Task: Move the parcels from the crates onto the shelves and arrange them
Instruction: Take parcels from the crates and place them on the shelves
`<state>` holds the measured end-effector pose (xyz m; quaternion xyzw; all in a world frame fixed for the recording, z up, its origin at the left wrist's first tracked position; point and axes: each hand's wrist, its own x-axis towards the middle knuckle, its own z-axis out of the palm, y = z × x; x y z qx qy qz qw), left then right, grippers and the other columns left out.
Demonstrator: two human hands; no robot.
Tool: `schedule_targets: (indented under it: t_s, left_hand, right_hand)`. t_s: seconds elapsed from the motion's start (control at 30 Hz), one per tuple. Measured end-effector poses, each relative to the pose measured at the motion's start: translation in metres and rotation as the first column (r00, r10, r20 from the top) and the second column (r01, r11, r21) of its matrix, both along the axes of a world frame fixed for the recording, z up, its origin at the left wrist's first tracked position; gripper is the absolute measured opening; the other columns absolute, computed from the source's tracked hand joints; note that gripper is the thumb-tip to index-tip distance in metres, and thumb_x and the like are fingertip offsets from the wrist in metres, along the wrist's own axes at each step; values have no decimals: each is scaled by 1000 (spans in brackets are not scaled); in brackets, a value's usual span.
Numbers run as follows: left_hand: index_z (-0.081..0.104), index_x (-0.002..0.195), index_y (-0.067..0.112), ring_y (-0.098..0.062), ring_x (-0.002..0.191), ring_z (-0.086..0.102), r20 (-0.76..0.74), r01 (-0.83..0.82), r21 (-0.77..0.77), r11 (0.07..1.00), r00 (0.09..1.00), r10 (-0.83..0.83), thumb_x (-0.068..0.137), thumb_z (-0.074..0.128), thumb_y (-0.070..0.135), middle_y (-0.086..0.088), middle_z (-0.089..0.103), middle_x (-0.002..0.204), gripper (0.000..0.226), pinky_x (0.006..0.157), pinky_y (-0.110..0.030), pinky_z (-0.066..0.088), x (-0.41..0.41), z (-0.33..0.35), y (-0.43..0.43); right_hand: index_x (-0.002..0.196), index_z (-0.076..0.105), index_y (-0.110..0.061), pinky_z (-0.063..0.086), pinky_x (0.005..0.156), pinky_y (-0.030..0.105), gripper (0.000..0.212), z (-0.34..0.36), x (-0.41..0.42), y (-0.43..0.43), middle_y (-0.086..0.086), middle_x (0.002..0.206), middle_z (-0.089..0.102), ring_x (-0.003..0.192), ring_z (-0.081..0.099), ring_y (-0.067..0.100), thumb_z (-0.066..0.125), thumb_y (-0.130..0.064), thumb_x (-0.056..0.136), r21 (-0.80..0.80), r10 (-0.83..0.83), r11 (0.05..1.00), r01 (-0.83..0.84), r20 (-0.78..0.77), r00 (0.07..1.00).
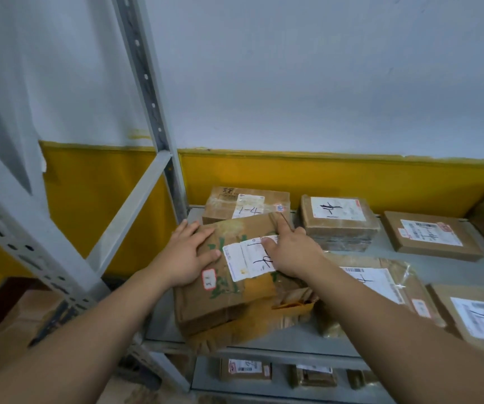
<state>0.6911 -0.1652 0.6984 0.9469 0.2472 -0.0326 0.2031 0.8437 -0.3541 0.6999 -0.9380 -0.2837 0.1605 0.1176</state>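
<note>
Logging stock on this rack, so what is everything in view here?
Large box: one, brown, front left of the shelf, under both hands.
Other parcels: six, brown with white labels, same shelf, behind and to the right; one cut off at the right edge.
Lower parcels: three, brown, on the shelf below.
Shelf: one, grey metal.
Post: one, grey, left of the parcels.
Wall: white above, yellow band below.
Left hand: flat on the large box's left side.
Right hand: on its white label.
</note>
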Motion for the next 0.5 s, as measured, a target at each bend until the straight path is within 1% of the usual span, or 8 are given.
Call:
schedule_targets:
  t_s: [0.1, 0.2, 0.27, 0.33, 0.43, 0.5]
  left_hand:
    - [19, 152, 39, -22, 149, -8, -38, 55, 21, 998, 998, -54, 95, 41, 59, 2, 4, 163, 65, 118, -46, 2, 15, 4, 10]
    - [16, 152, 42, -25, 148, -10, -81, 41, 43, 998, 996, -37, 96, 37, 59, 2, 2, 163, 62, 118, -48, 2, 23, 7, 7]
    - [13, 152, 43, -27, 148, -12, -86, -8, 60, 998, 996, 13, 97, 31, 59, 2, -2, 163, 60, 117, -53, 5, 24, 7, -2]
    - [7, 152, 43, -27, 148, -15, -89, -49, 79, 996, 994, 56, 99, 24, 58, 3, -6, 163, 58, 117, -57, 10, 21, 7, -13]
    - [1, 153, 40, -25, 147, -17, -91, -82, 91, 993, 992, 90, 98, 23, 60, 4, -12, 162, 63, 116, -58, 13, 11, 6, -24]
    - [1, 154, 38, -25, 147, -19, -96, -90, 77, 993, 991, 98, 95, 26, 64, 3, -13, 162, 69, 117, -56, 10, 3, 7, -29]
  right_hand:
    - [154, -10, -34, 42, 95, 47, 69, -2, -10, -18, 22, 147, 34, 123, 48, 41, 29, -52, 101, 39, -30, 999, 32, -56, 998]
    - [154, -12, -34, 41, 97, 47, 66, -6, -22, -34, 20, 148, 35, 125, 47, 39, 26, -49, 102, 83, -34, 996, 39, -57, 998]
    - [155, -8, -32, 40, 98, 46, 65, -5, -25, -37, 19, 150, 33, 127, 45, 37, 26, -47, 102, 102, -46, 993, 53, -69, 997]
    - [156, -1, -27, 40, 99, 46, 64, -2, -23, -35, 17, 150, 31, 128, 43, 37, 28, -47, 102, 86, -46, 995, 51, -65, 997]
    - [156, 6, -21, 35, 107, 49, 67, 4, -18, -28, 12, 159, 18, 138, 32, 37, 32, -48, 100, 61, -9, 998, 10, -12, 1000]
    - [156, 6, -23, 30, 112, 50, 71, 7, -12, -24, 9, 163, 8, 143, 23, 36, 33, -53, 98, 52, 36, 998, -36, 16, 999]
